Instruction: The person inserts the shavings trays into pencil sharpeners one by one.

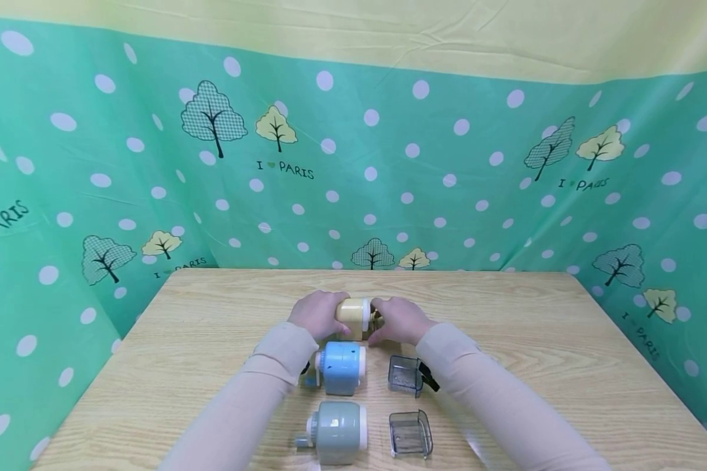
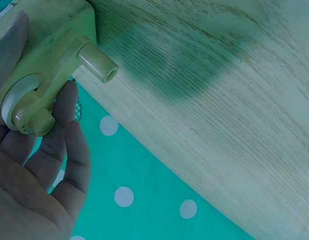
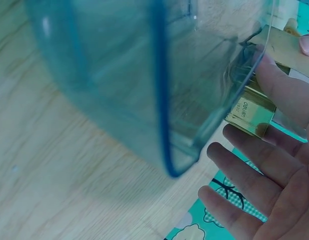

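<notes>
A yellow hand-crank pencil sharpener (image 1: 350, 319) lies on its side at the far middle of the table. My left hand (image 1: 319, 315) grips its body, and its crank handle (image 2: 98, 62) points out beside the fingers in the left wrist view. At the sharpener's white-rimmed front is my right hand (image 1: 402, 320), thumb and index finger pinching the see-through shavings drawer (image 3: 250, 111). The other right fingers are spread. Nearer me lie a blue sharpener (image 1: 342, 367) and a grey-green sharpener (image 1: 338, 432), both with cranks to the left.
Two clear smoky shavings drawers lie right of the nearer sharpeners, one drawer (image 1: 405, 374) beside the right sleeve and another drawer (image 1: 411, 434) closer to me. The wooden table (image 1: 212, 327) ends at a green dotted curtain (image 1: 389, 196) behind and at both sides.
</notes>
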The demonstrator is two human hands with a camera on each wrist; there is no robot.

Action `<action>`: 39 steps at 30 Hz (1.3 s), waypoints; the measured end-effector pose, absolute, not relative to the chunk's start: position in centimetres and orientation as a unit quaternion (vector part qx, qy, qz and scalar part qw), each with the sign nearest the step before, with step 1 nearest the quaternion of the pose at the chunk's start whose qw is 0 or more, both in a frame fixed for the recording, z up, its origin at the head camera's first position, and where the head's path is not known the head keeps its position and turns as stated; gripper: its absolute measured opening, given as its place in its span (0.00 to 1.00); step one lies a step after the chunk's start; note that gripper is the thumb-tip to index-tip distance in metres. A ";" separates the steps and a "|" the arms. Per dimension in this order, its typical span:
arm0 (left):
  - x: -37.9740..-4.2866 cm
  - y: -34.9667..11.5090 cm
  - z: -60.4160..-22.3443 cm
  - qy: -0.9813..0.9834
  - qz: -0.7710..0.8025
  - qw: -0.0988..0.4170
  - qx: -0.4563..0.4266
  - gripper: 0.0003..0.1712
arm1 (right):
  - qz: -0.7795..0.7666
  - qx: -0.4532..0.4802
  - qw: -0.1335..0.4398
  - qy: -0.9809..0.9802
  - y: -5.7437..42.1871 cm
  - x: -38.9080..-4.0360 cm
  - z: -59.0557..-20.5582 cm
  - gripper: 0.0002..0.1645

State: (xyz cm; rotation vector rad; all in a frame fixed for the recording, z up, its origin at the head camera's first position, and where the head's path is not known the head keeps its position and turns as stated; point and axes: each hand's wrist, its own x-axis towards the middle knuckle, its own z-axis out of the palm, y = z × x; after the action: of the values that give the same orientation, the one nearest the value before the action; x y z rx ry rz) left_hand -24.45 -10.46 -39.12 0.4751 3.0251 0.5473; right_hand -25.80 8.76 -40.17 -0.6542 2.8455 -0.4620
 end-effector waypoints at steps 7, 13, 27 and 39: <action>-24.3 -10.5 -39.1 0.972 0.175 0.015 0.153 0.37 | -0.156 -0.227 0.086 0.958 8.6 -25.8 -40.0 0.44; -24.3 -10.5 -39.1 0.973 0.174 0.013 0.154 0.36 | -0.150 -0.231 0.085 0.957 8.5 -25.8 -40.1 0.44; -24.3 -10.5 -38.9 0.972 0.174 0.012 0.156 0.38 | -0.143 -0.236 0.086 0.957 8.4 -26.0 -40.1 0.42; -24.3 -10.4 -38.7 0.973 0.172 0.019 0.154 0.39 | -0.165 -0.237 0.090 0.953 8.2 -25.9 -39.9 0.40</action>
State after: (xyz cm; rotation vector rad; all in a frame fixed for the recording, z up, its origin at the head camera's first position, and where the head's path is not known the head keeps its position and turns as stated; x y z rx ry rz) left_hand -24.26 -10.41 -38.74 0.4777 3.0201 0.5326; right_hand -25.95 8.19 -39.86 -0.7049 2.8343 -0.4895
